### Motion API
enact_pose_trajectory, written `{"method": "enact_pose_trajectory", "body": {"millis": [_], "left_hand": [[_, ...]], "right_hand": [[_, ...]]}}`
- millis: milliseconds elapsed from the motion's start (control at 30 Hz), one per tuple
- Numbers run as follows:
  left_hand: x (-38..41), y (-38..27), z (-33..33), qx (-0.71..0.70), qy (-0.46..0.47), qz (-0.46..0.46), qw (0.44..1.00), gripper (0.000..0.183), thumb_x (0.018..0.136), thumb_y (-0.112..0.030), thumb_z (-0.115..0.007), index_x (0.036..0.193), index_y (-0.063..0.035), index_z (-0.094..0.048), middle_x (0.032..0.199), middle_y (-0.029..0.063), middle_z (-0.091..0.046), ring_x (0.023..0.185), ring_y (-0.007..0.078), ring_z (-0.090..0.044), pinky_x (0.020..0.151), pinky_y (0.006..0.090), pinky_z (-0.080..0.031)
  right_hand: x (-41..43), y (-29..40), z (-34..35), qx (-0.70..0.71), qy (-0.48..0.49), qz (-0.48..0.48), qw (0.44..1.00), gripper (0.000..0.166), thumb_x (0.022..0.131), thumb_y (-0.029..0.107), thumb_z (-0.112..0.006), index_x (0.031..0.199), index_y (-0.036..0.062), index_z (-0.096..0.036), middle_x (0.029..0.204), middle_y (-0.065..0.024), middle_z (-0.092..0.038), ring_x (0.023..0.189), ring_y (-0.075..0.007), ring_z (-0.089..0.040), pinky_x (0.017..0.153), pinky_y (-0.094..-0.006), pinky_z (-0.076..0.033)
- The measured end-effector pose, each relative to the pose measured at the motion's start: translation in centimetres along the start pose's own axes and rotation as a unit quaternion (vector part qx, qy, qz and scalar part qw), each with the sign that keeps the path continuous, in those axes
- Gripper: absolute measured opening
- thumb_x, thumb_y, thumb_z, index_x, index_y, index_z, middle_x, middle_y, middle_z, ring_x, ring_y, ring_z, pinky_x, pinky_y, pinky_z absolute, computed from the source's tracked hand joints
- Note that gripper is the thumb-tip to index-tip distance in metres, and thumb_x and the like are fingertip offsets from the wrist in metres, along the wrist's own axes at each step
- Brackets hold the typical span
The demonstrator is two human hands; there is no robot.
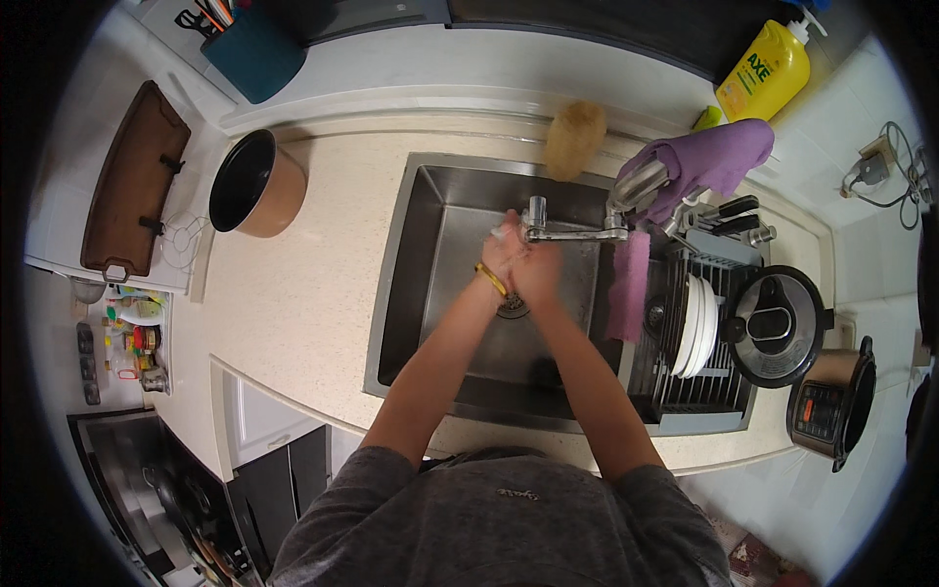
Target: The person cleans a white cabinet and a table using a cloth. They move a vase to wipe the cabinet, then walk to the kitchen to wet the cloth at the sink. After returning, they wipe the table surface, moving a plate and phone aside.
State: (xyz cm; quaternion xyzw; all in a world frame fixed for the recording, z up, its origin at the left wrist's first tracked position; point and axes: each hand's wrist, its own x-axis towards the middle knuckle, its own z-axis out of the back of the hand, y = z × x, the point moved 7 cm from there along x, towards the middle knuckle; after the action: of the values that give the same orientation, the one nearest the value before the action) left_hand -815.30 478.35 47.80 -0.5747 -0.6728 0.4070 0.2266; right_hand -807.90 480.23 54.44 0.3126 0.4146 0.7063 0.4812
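Note:
My left hand (502, 253), with a yellow bracelet (491, 279) at the wrist, and my right hand (539, 270) are pressed together over the stainless steel sink (477, 359). Both lie just below and left of the spout of a chrome swivel faucet (576, 235). Whitish water or foam shows on the fingers of the left hand. Blur covers the right hand, and the overlapping fingers hide how far each hand is closed. No object can be made out between them. Below the wrists, the drain strainer (513, 306) is partly visible.
A pink cloth (629, 286) hangs over the sink divider, and a purple cloth (722, 158) drapes behind the faucet. At right are white plates (697, 326) in a rack, a pot lid (779, 352) and a cooker (818, 403). An inner pot (282, 194) stands left; a loofah (576, 139) lies behind.

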Motion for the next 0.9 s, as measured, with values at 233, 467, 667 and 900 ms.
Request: {"method": "enact_pose_trajectory", "body": {"millis": [233,467,667,900], "left_hand": [[-2.6,-3.3,-1.9,0.039,-0.176,0.175,0.968,0.028,0.091,-0.027,-0.046,0.108,-0.0078,-0.056,0.098,0.0066,-0.059,0.089,0.0159,-0.058,0.074,0.0336,-0.048],[-3.4,-7.1,-2.5,-0.033,0.098,0.206,0.973,0.033,0.088,-0.036,-0.054,0.107,-0.0093,-0.056,0.097,0.0031,-0.061,0.084,0.0144,-0.058,0.070,0.0285,-0.047],[0.0,-5.6,0.1,0.319,0.009,0.090,0.943,0.029,0.091,-0.027,-0.048,0.113,-0.0088,-0.055,0.098,-0.0004,-0.062,0.083,0.0091,-0.058,0.075,0.0252,-0.047],[-1.4,-4.7,0.7,0.047,-0.026,0.046,0.997,0.020,0.089,-0.026,-0.056,0.100,-0.0096,-0.057,0.084,-0.0005,-0.060,0.075,0.0085,-0.057,0.062,0.0240,-0.046]], "right_hand": [[0.8,1.6,2.6,-0.019,-0.063,0.201,0.977,0.018,0.083,0.026,-0.058,0.084,0.0078,-0.059,0.067,-0.0107,-0.056,0.061,-0.0263,-0.052,0.060,-0.0355,-0.042],[4.1,-7.2,6.3,0.240,-0.031,-0.124,0.962,0.017,0.085,0.017,-0.057,0.096,0.0041,-0.059,0.085,-0.0007,-0.060,0.076,-0.0103,-0.052,0.065,-0.0246,-0.040],[1.5,-4.1,4.2,0.544,0.175,-0.149,0.807,0.040,0.078,0.011,-0.061,0.117,0.0072,-0.050,0.104,-0.0029,-0.058,0.094,-0.0133,-0.053,0.079,-0.0275,-0.042],[2.3,0.5,2.7,0.360,0.174,0.015,0.916,0.043,0.076,0.005,-0.059,0.118,0.0087,-0.049,0.102,-0.0008,-0.058,0.092,-0.0113,-0.054,0.080,-0.0262,-0.043]]}}
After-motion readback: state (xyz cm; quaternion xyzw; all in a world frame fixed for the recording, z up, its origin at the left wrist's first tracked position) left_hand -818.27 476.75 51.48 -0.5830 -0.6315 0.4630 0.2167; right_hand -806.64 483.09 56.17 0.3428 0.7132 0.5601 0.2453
